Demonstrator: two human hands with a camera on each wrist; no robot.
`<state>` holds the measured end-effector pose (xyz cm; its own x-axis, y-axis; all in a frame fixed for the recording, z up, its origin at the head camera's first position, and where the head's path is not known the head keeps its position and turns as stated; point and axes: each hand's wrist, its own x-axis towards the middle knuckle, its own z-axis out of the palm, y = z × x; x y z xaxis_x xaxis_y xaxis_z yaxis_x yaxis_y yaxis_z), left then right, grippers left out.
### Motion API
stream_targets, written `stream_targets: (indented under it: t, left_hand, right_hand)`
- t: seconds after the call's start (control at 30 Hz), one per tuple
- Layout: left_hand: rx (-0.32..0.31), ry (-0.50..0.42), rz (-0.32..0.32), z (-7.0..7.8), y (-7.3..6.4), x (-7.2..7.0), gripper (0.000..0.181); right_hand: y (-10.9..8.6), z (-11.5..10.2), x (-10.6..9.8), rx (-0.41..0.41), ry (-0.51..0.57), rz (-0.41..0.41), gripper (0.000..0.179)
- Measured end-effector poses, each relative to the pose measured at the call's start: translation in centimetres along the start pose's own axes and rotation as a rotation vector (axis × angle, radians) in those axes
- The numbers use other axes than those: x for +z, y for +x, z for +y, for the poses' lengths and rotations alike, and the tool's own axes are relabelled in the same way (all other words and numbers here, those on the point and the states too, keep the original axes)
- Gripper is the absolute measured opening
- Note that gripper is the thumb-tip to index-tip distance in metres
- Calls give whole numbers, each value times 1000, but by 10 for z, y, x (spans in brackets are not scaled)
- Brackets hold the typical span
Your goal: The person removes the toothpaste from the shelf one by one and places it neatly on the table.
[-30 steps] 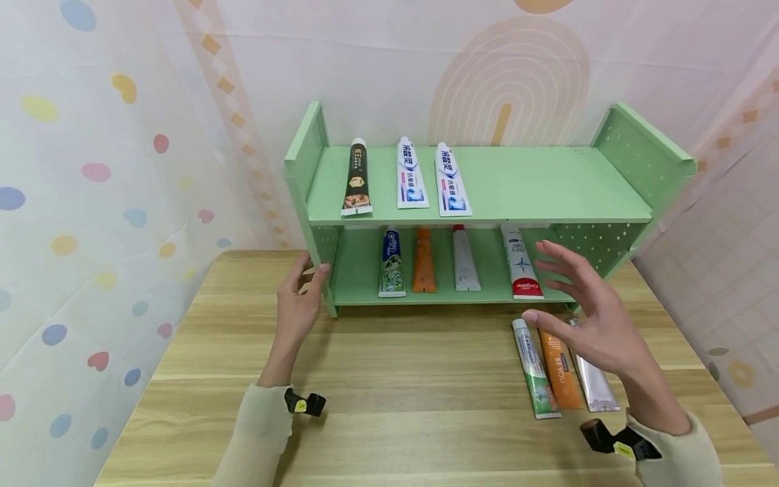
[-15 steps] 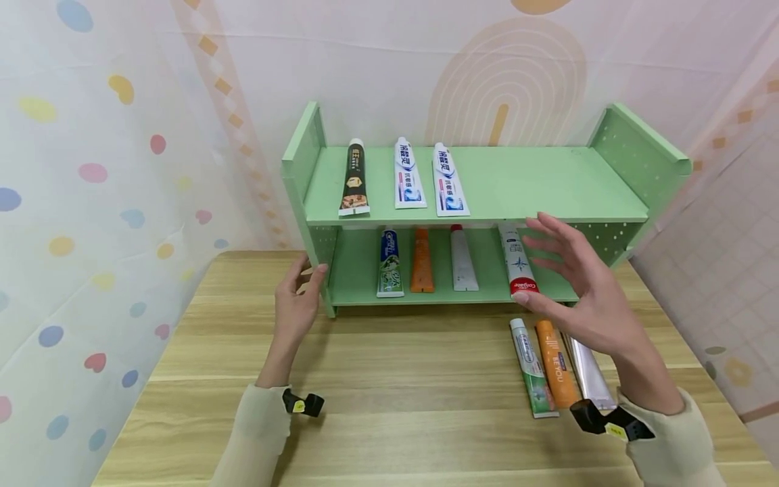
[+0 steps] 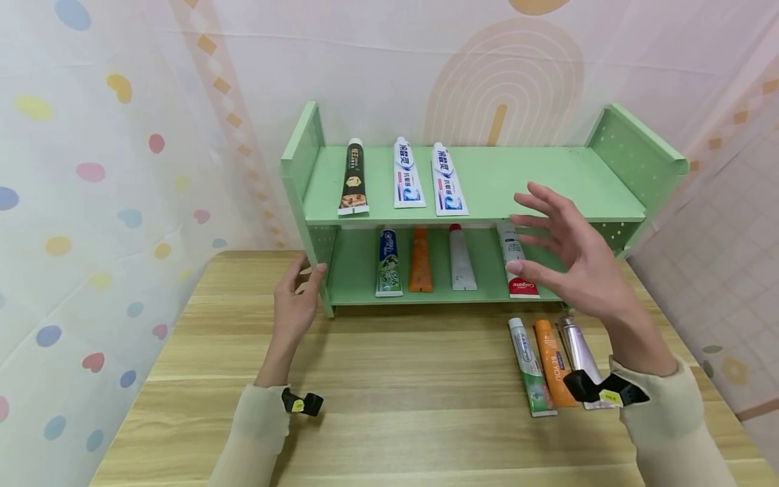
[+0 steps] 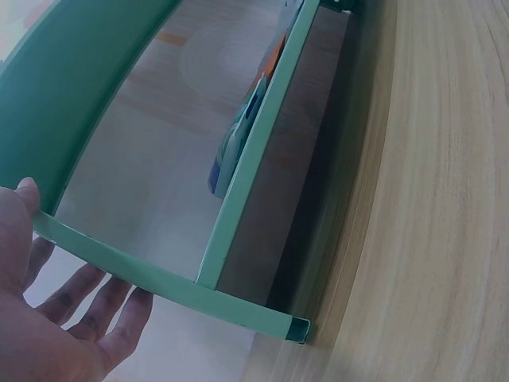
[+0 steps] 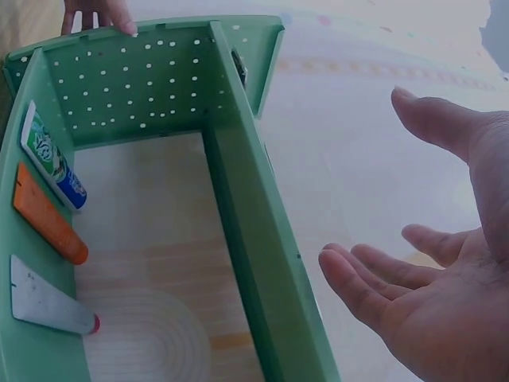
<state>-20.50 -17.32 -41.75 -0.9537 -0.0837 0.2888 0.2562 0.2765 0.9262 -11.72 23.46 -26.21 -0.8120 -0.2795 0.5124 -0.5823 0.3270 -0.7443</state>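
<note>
My left hand (image 3: 295, 301) holds the left side panel of a green two-tier shelf (image 3: 541, 179). In the left wrist view the thumb (image 4: 28, 193) lies over the panel's edge and the fingers are on its outer side. My right hand (image 3: 578, 267) hovers in front of the shelf's right half, fingers spread and nothing in them. Behind its thumb lies a white and red Colgate toothpaste tube (image 3: 510, 247) on the lower tier, partly covered. To the left on that tier are a blue-green tube (image 3: 389, 267), an orange tube (image 3: 420, 264) and a white tube with a red cap (image 3: 462, 264).
On the upper tier lie a black toothpaste tube (image 3: 353, 179) and two white-and-blue tubes (image 3: 408, 176). A green-white tube (image 3: 531, 368), an orange tube (image 3: 552, 358) and a silver tube (image 3: 578, 345) lie on the wooden table (image 3: 414, 406) before the shelf. A patterned curtain (image 3: 377, 61) hangs behind.
My right hand has risen from over the tubes on the table to the level of the upper tier's front edge, still holding nothing. My left hand has stayed at the side panel.
</note>
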Motion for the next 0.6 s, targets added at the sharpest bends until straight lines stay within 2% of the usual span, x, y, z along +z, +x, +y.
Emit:
stream_targets:
  t: [0.33, 0.6]
  left_hand:
    - [-11, -2, 3, 1, 0, 1, 52]
    - [-7, -5, 4, 1, 0, 1, 54]
  right_hand:
    - [24, -6, -7, 123, -6, -40, 89]
    - [50, -9, -9, 218, -27, -60, 87]
